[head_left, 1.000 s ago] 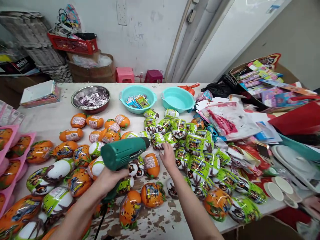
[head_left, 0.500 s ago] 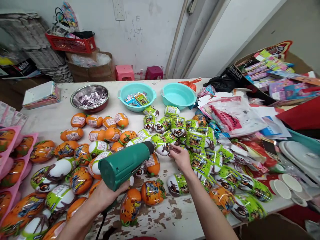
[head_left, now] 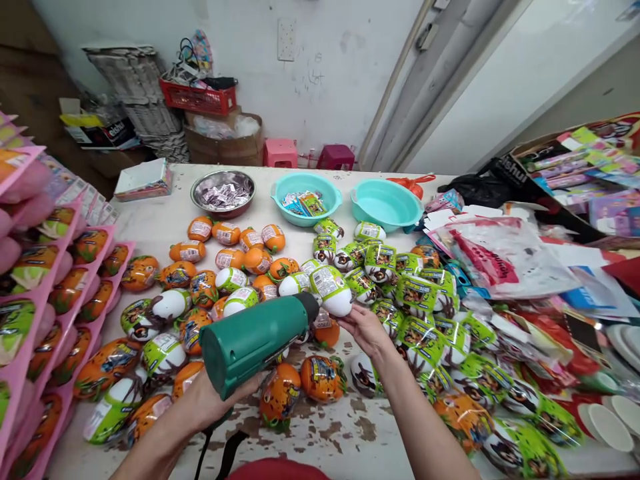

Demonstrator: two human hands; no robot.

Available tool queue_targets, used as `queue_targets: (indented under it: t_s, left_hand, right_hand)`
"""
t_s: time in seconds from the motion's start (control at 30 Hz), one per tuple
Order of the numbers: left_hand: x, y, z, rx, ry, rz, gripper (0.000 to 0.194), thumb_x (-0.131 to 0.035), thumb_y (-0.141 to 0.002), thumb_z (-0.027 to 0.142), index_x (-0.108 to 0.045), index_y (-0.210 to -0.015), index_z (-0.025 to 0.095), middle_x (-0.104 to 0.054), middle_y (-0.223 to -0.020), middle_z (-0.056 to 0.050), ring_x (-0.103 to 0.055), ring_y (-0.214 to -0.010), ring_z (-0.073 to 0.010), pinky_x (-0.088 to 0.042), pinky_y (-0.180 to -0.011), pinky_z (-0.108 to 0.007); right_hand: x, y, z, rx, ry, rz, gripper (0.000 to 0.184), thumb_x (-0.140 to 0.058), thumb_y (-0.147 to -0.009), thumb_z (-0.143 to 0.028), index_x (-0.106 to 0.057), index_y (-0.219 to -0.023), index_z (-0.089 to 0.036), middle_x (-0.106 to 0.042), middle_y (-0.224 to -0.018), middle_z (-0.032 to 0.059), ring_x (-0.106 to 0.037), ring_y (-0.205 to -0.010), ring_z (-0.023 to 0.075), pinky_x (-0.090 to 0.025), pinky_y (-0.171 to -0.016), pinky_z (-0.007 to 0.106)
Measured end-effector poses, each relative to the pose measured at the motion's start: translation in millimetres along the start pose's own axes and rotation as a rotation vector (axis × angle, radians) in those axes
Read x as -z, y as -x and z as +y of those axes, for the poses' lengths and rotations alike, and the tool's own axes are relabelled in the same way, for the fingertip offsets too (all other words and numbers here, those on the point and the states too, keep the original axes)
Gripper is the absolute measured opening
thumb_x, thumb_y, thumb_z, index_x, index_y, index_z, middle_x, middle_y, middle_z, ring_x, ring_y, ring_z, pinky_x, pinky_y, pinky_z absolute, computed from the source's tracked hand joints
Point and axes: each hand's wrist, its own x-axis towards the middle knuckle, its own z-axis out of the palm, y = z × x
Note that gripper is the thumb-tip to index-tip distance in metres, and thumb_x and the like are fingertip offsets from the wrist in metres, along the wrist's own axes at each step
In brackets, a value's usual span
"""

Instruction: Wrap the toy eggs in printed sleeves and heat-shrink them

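Observation:
A green heat gun (head_left: 255, 337) is gripped by its handle in my left hand (head_left: 243, 393), with the black nozzle pointing right. Close to that nozzle, my right hand (head_left: 367, 328) holds a white toy egg (head_left: 331, 288) in a green printed sleeve, barcode side up, by its lower end. My right fingers are partly behind the egg. Orange toy eggs (head_left: 324, 379) lie below and left of the hands. To the right is a heap of green-and-white wrapped eggs (head_left: 417, 293).
Pink trays of eggs (head_left: 65, 293) stand at the left. Along the back are a metal bowl of sachets (head_left: 223, 193), a turquoise basin with packets (head_left: 287, 215) and another turquoise basin (head_left: 387, 203). Plastic bags (head_left: 493, 250) and white lids (head_left: 610, 427) lie at the right.
The egg in my right hand has been turned, so its barcode now faces up instead of the brown-marked white end. The view has swung left, showing more pink trays.

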Motion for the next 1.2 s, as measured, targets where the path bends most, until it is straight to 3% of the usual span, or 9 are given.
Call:
queue_targets:
  t_s: [0.1, 0.27, 0.43, 0.57, 0.77, 0.87, 0.93, 1.07, 1.2]
  left_hand:
    - [10.5, 7, -14, -0.004, 0.104, -0.008, 0.034, -0.075, -0.066, 0.046, -0.075, -0.092, 0.024, -0.075, -0.101, -0.006, -0.065, -0.095, -0.0292, -0.050, -0.092, -0.040]
    - [23.8, 5, -12, 0.037, 0.192, -0.001, 0.028, -0.078, -0.065, 0.039, -0.075, -0.084, 0.019, -0.075, -0.085, -0.006, -0.065, -0.081, -0.0262, -0.055, -0.081, -0.037]
    - [28.3, 0, 4, 0.085, 0.382, -0.008, 0.025, -0.075, -0.065, 0.032, -0.074, -0.084, 0.016, -0.070, -0.069, -0.004, -0.062, -0.065, -0.0205, -0.054, -0.065, -0.032]
    - [32.6, 15, -7, 0.177, 0.358, 0.068, 0.020, -0.076, -0.061, 0.033, -0.072, -0.070, 0.016, -0.069, -0.061, -0.002, -0.060, -0.057, -0.0189, -0.051, -0.055, -0.028]
    - [33.5, 22, -14, 0.196, 0.368, 0.275, 0.035, -0.085, -0.045, 0.042, -0.071, -0.067, 0.018, -0.075, -0.073, -0.004, -0.069, -0.073, -0.0277, -0.059, -0.069, -0.033]
    - [33.9, 8, -13, 0.177, 0.353, 0.318, 0.041, -0.086, -0.046, 0.043, -0.073, -0.078, 0.021, -0.076, -0.081, 0.000, -0.069, -0.087, -0.0294, -0.060, -0.080, -0.035]
    - [34.0, 0, -15, 0.184, 0.327, 0.277, 0.043, -0.086, -0.046, 0.043, -0.074, -0.082, 0.023, -0.077, -0.085, 0.001, -0.067, -0.095, -0.0305, -0.057, -0.088, -0.037]
    - [26.8, -8, -20, 0.226, 0.338, 0.225, 0.048, -0.088, -0.045, 0.043, -0.075, -0.087, 0.023, -0.077, -0.091, -0.002, -0.066, -0.103, -0.0331, -0.054, -0.095, -0.039]
    - [9.7, -12, -14, 0.193, 0.345, 0.221, 0.048, -0.088, -0.049, 0.041, -0.075, -0.091, 0.022, -0.078, -0.091, -0.003, -0.068, -0.096, -0.0327, -0.056, -0.091, -0.041]
  right_hand:
    - [-7, 7, -3, 0.253, 0.213, 0.088, 0.038, -0.080, -0.058, -0.034, -0.071, -0.090, -0.015, -0.073, -0.087, 0.0089, -0.069, -0.079, 0.0254, -0.059, -0.073, 0.040]
    - [-11, 18, -19, 0.740, 0.709, 0.075, 0.026, -0.064, -0.074, -0.030, -0.073, -0.097, -0.024, -0.071, -0.102, 0.0061, -0.065, -0.095, 0.0244, -0.051, -0.092, 0.042]
    - [-9, 16, -14, 0.501, 0.535, -0.126, 0.024, -0.069, -0.071, -0.032, -0.073, -0.092, -0.022, -0.073, -0.092, 0.0057, -0.069, -0.084, 0.0230, -0.056, -0.081, 0.038]
    - [-15, 6, 6, 0.291, 0.233, -0.077, 0.039, -0.081, -0.057, -0.037, -0.073, -0.090, -0.018, -0.074, -0.091, 0.0084, -0.069, -0.082, 0.0251, -0.058, -0.072, 0.038]
    - [-62, -7, 27, 0.290, 0.137, -0.069, 0.046, -0.080, -0.058, -0.041, -0.070, -0.096, -0.017, -0.073, -0.088, 0.0072, -0.069, -0.080, 0.0231, -0.057, -0.072, 0.036]
    - [-60, -12, 18, 0.385, 0.264, -0.113, 0.049, -0.072, -0.069, -0.045, -0.066, -0.109, -0.018, -0.072, -0.094, 0.0073, -0.067, -0.082, 0.0223, -0.055, -0.076, 0.037]
    - [-35, -17, 0, 0.540, 0.488, 0.071, 0.045, -0.065, -0.076, -0.044, -0.063, -0.113, -0.017, -0.068, -0.105, 0.0111, -0.065, -0.090, 0.0239, -0.053, -0.080, 0.039]
    - [36, -41, -46, 0.694, 1.212, 0.732, 0.039, -0.058, -0.079, -0.028, -0.060, -0.114, -0.010, -0.059, -0.118, 0.0218, -0.048, -0.114, 0.0351, -0.038, -0.095, 0.052]
    - [75, -78, -73, 0.546, 1.738, 0.847, 0.029, -0.059, -0.074, -0.017, -0.062, -0.101, -0.005, -0.064, -0.099, 0.0244, -0.041, -0.118, 0.0398, -0.021, -0.101, 0.058]
